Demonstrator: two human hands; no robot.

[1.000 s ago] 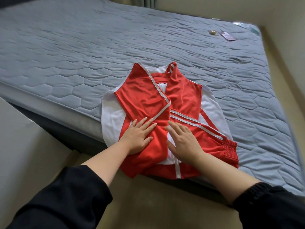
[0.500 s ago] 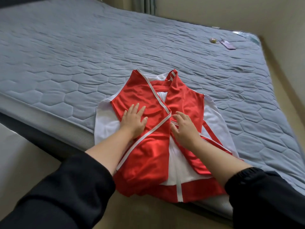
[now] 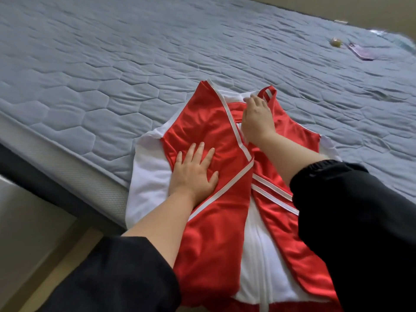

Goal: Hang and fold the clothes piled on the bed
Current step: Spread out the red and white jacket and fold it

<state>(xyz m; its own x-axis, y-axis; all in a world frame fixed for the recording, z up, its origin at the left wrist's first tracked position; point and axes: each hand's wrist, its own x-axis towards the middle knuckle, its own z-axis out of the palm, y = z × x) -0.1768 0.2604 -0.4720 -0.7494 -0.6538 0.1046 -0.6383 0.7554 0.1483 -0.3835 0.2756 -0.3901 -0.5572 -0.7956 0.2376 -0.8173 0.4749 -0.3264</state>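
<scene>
Our left hand (image 3: 193, 172) lies flat, fingers spread, on the red jersey (image 3: 213, 136) at the bed's (image 3: 112, 64) near edge. Our right hand (image 3: 256, 115) sits at its collar, fingers bent; whether it grips, we can't tell.

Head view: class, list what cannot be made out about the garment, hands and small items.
Head view, red and white garment: lower hem cut off by the bottom edge and covered by the right sleeve.
The right hand: fingertips at the collar blurred; pinching or touching, unclear.
Two small items far on the bed: too small and blurred to identify.
</scene>
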